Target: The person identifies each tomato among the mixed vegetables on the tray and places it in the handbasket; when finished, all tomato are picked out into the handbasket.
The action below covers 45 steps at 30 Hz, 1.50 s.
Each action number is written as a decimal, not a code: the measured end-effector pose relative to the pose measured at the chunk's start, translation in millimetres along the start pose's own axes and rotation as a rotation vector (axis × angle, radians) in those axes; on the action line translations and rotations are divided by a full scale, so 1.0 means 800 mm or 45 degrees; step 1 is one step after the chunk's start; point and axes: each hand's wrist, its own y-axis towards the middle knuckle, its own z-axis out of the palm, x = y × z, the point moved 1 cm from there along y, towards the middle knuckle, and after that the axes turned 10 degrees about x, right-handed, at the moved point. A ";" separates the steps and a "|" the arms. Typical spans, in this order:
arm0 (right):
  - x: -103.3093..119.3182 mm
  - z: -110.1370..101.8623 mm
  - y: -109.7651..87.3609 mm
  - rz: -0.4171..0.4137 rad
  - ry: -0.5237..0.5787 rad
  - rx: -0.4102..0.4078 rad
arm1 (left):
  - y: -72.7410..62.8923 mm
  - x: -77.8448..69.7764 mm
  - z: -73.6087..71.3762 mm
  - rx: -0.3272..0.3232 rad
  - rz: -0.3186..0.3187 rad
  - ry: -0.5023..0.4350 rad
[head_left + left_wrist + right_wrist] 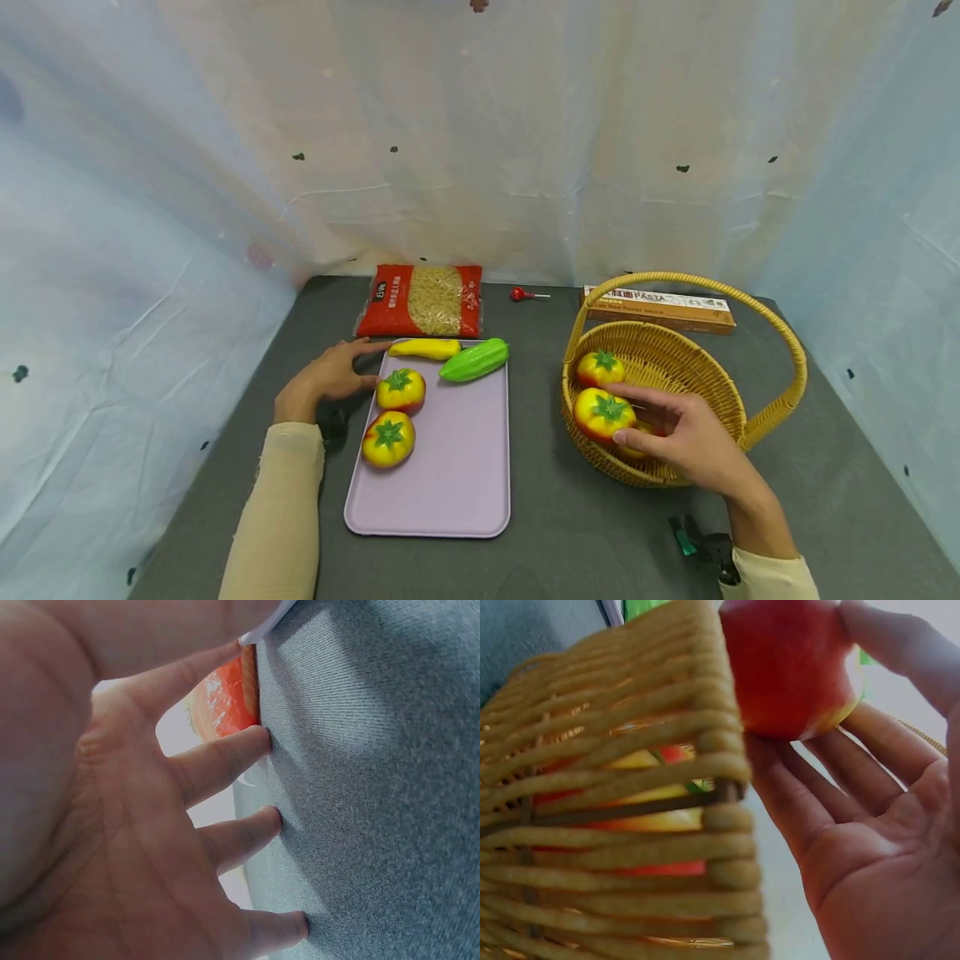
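head view: our right hand [684, 435] pinches a yellow-red fruit [601, 416] over the basket's [678, 358] nine o'clock side; a light grip could, we judge, let it slip onto the second fruit [600, 367] at ten o'clock. our left hand [332, 375], fingers spread, lies at the tray's [461, 467] ten o'clock; only the left wrist view shows fingertips [266, 818] meeting the table [382, 787], only the right the fruit's red underside

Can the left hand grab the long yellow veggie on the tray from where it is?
Probably yes. The left hand looks empty and is right beside the tray, with a fingertip near the left end of the yellow veggie. Nothing seems to block the way.
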 end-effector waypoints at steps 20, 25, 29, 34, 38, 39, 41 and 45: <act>-0.001 -0.001 0.031 0.244 -0.469 -0.075 | -0.001 -0.002 -0.001 0.002 -0.008 -0.011; 0.007 -0.002 0.028 0.210 -0.448 -0.116 | -0.001 -0.002 -0.002 0.002 -0.003 -0.009; 0.011 0.003 0.031 0.108 -0.242 -0.083 | -0.002 -0.001 -0.002 0.006 -0.007 -0.013; 0.018 0.017 0.045 -0.095 0.079 0.023 | -0.002 0.000 -0.001 0.000 -0.010 -0.005; 0.030 0.037 0.064 -0.201 0.191 0.097 | -0.001 0.001 0.001 -0.009 -0.011 0.007; 0.033 0.043 0.069 -0.215 0.208 0.117 | -0.001 0.001 0.001 -0.009 -0.014 0.005; 0.040 0.058 0.081 -0.217 0.245 0.167 | 0.000 0.001 0.001 -0.008 -0.013 0.002; 0.048 0.092 0.111 -0.212 0.329 0.300 | -0.001 0.000 -0.001 -0.002 -0.017 -0.005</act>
